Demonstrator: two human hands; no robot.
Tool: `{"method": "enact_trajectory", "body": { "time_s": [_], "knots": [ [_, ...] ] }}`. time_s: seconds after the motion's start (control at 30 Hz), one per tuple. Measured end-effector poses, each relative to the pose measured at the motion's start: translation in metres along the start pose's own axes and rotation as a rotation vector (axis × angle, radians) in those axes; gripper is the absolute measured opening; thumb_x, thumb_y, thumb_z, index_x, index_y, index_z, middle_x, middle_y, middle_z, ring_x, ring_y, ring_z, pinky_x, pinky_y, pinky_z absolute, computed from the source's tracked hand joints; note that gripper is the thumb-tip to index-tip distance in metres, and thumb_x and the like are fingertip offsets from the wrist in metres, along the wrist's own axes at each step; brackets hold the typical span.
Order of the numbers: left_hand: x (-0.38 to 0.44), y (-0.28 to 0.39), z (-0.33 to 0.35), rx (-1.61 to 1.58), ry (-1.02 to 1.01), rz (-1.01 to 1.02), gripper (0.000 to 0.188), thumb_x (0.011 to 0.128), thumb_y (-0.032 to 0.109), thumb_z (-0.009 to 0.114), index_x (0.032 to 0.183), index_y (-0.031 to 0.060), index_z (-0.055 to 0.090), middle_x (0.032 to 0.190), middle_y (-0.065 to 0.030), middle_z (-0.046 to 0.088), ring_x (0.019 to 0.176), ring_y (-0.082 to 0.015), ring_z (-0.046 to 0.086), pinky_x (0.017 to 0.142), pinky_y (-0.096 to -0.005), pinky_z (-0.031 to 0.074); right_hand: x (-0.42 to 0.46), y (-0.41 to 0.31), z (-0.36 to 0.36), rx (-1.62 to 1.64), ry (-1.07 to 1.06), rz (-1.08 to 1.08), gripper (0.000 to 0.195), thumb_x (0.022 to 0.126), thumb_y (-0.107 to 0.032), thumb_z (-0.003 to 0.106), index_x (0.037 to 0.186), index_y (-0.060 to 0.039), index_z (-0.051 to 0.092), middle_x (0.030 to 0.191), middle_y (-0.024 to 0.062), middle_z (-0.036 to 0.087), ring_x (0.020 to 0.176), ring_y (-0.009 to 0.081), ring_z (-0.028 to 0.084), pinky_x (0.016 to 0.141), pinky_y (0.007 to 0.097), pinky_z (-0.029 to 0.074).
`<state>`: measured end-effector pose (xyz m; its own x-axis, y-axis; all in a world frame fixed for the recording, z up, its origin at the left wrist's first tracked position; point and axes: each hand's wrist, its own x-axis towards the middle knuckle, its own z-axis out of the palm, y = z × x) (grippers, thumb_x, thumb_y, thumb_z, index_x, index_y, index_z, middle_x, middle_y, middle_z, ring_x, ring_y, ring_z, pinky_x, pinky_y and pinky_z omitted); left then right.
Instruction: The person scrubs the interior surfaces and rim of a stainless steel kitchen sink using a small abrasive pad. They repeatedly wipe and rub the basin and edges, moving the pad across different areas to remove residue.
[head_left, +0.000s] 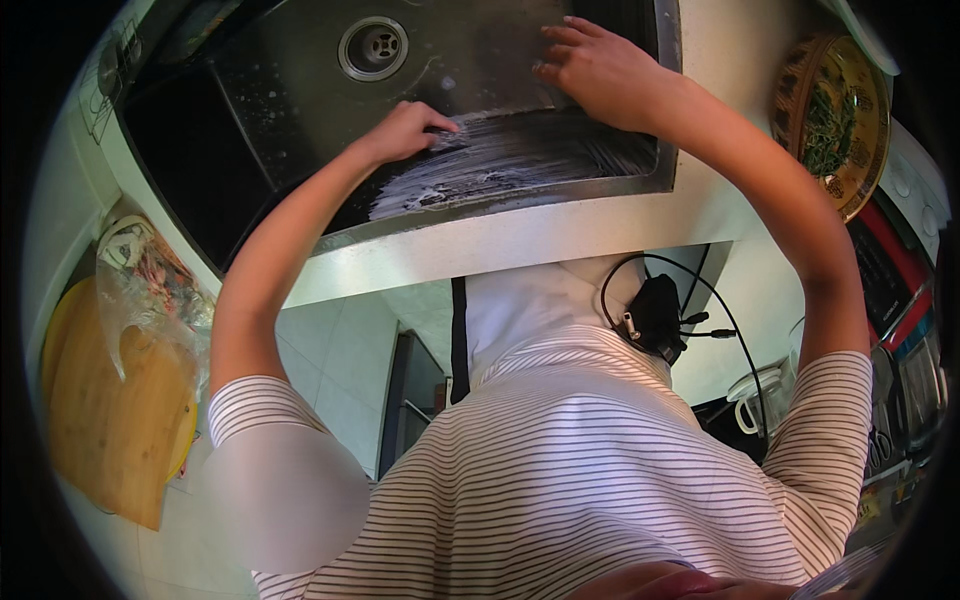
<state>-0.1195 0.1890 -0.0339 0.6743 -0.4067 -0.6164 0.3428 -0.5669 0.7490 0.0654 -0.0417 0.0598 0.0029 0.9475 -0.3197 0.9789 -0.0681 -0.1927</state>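
Note:
A dark sink basin (300, 45) with a round metal drain (373, 49) lies before me. My left hand (406, 133) is at the near part of the basin, its fingers bent and pointing right; whether it holds something small cannot be told. Whitish foam streaks (495, 161) cover the near wall of the basin, beside my left fingertips. Over the right part of the sink is my right hand (600, 71), palm down, fingers apart, with nothing seen in it. Whether its fingers touch the sink cannot be told.
A patterned bowl (862, 165) with green leafy stems (829, 131) stands right of the sink. At the left are a wooden cutting board (112, 420) and a clear plastic bag (161, 292) with contents. A black cable (731, 292) and a black pouch (658, 315) hang at my waist.

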Motion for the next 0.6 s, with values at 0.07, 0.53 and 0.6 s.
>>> {"method": "enact_trajectory", "body": {
  "time_s": [0.07,0.53,0.6],
  "knots": [
    [0.025,0.010,0.015,-0.029,0.044,0.127,0.039,0.073,-0.003,0.061,0.109,0.0087,0.065,0.103,-0.0151,0.066,0.095,-0.0255,0.065,0.084,-0.0320,0.049,-0.002,0.000,0.000,0.025,0.022,0.011,0.028,0.079,-0.012,0.055,0.105,-0.0080,0.065,0.108,0.0100,0.064,0.122,0.0256,0.047,0.108,0.0397,0.028],
    [0.129,0.065,0.053,0.006,0.119,0.310,0.026,0.079,0.011,0.057,0.104,0.0118,0.067,0.105,-0.0156,0.064,0.101,-0.0299,0.059,0.091,-0.0378,0.044,-0.006,0.002,0.001,0.044,0.020,0.026,0.027,0.080,-0.015,0.056,0.104,-0.0081,0.066,0.109,0.0084,0.064,0.121,0.0253,0.047,0.109,0.0396,0.028],
    [0.100,0.041,0.036,-0.059,0.014,0.250,0.029,0.076,0.010,0.059,0.103,0.0134,0.068,0.102,-0.0151,0.065,0.097,-0.0305,0.061,0.089,-0.0377,0.046,-0.001,0.001,-0.006,0.062,-0.049,0.023,0.031,0.079,-0.011,0.056,0.108,-0.0082,0.064,0.113,0.0085,0.062,0.123,0.0253,0.045,0.110,0.0393,0.027]
  ]
}}
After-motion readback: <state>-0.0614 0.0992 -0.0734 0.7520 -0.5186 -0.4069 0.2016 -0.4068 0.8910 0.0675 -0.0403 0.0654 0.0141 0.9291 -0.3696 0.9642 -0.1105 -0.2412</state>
